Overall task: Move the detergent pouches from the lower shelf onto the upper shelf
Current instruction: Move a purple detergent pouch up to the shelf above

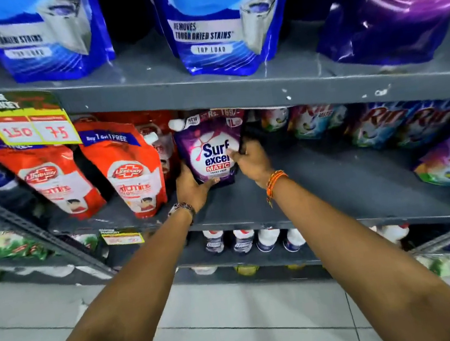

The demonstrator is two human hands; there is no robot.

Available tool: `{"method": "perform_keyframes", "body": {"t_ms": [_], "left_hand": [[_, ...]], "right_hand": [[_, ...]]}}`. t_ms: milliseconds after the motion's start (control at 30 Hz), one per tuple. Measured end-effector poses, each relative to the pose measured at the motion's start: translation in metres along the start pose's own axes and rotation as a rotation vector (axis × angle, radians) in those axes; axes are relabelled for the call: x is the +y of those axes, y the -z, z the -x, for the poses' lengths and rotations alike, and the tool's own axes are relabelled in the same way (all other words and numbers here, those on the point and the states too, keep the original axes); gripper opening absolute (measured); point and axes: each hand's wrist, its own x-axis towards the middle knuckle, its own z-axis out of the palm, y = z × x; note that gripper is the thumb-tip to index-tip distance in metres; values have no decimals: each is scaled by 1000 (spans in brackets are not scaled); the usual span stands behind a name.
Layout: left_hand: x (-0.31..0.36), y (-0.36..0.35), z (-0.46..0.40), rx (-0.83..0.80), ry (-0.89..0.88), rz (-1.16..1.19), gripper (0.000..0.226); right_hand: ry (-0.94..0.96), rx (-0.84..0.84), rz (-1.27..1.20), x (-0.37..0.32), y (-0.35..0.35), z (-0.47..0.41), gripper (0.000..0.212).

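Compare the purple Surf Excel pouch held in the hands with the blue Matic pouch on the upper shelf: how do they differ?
The purple Surf Excel pouch stands on the lower shelf; the blue Matic pouch stands on the upper shelf.
The purple one says front load, the blue one top load.
The left hand and right hand grip the purple one; nothing touches the blue one.
Both stand upright, labels forward.

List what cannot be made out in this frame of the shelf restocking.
Head view only:
- Purple pouch: its lower left corner is covered by the left hand, its right edge by the right hand.
- What stands behind it: hidden by the pouch and shadow.
- Blue pouches on the upper shelf: tops cut off by the frame's upper edge.
- Rin packs: blurred, small print unreadable.
- Small yellow price label: too blurred to read.
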Motion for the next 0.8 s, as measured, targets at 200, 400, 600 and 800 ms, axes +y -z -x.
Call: {"method": "perform_keyframes", "body": {"t_ms": [200, 400, 600, 800], "left_hand": [[-11, -4, 49, -8, 31, -36, 84], [-3, -12, 135, -30, 61, 52, 78], [20, -26, 227, -151, 77, 109, 81], [125, -43, 249, -241, -124, 22, 92]], "right_hand": [[35, -8, -3, 16, 13, 48, 18], [31, -35, -17, 32, 49, 131, 17], [43, -29, -75, 46, 115, 219, 11], [122, 116, -73, 0, 224, 260, 15]]}}
